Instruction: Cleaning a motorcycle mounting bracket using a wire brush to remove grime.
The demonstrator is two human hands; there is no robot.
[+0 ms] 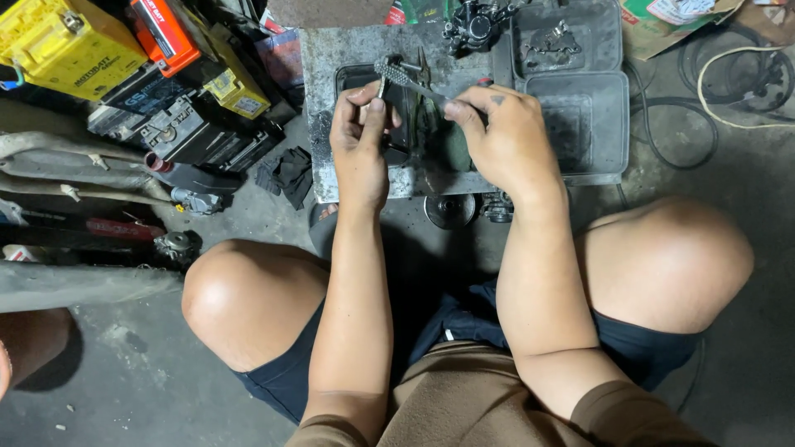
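My right hand (505, 136) is closed around the handle of a long metal tool (407, 79). I hold it far back so the thin, bumpy end can reach out to my other hand. My left hand (360, 132) has its fingers pinched together on a small metal part (383, 83), right where the tool's tip meets it. The part is so tiny and so covered by my fingers that I cannot tell what it is. I hold it up off the table, close in front of me, so I can see it and keep it from wiggling.

Both hands hang just over a dirty grey work slab (319, 99) that sits low on the floor between my knees. I squat so it is easy to reach. Under my hands is a dark tray (348, 76). More grey trays (588, 124) sit to the right, and one holds little metal bits, so they stay together. A black engine part (472, 25) rests at the far edge. A round metal disc (450, 210) lies on the floor by the slab. To the left, well apart, stand a yellow battery (62, 41) and other boxes, plus a black rag (286, 174).
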